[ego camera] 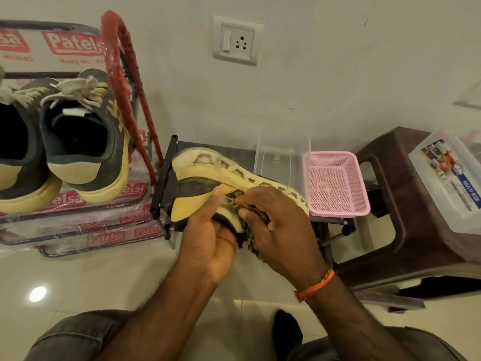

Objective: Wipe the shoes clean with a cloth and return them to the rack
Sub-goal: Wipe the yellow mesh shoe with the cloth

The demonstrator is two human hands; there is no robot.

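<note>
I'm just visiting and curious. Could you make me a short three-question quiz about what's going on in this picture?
1. True or false: the left hand grips the shoe while the right hand rubs it with a cloth.
2. How many shoes sit on the rack?
3. What stands just right of the clear box? A) a red bucket B) a pink basket C) a broom

Key: 1. True. 2. Two, with heels toward the camera. 3. B.
</note>
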